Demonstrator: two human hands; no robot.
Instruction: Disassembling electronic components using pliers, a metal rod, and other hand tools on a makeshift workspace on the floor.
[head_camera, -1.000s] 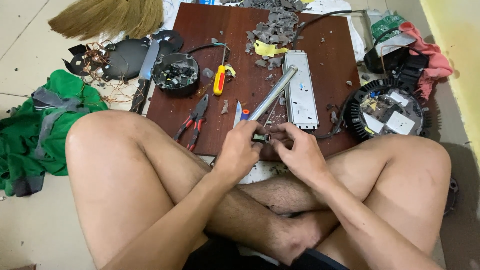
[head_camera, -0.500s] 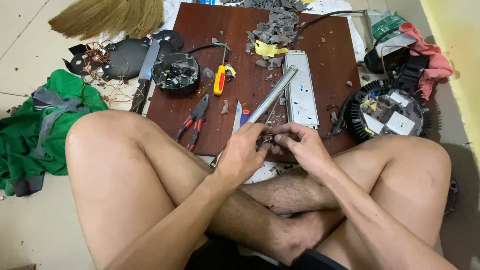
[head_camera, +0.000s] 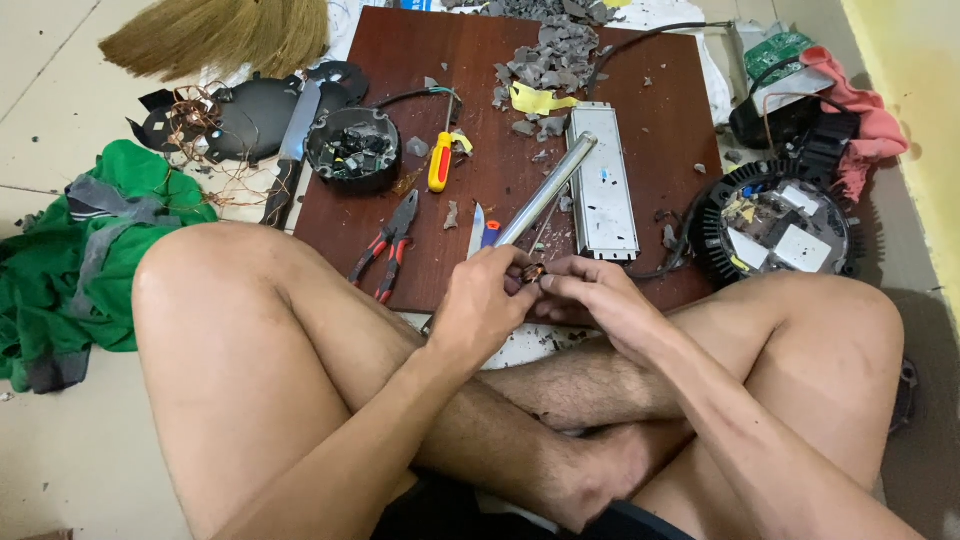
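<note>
Two hands | one small part | one metal tube | one pliers

The small part pinched between the left hand and right hand is mostly covered by fingers and too small to identify. The broom and rubble are cut off by the top edge. The rod's lower end hides behind the left hand.
</note>
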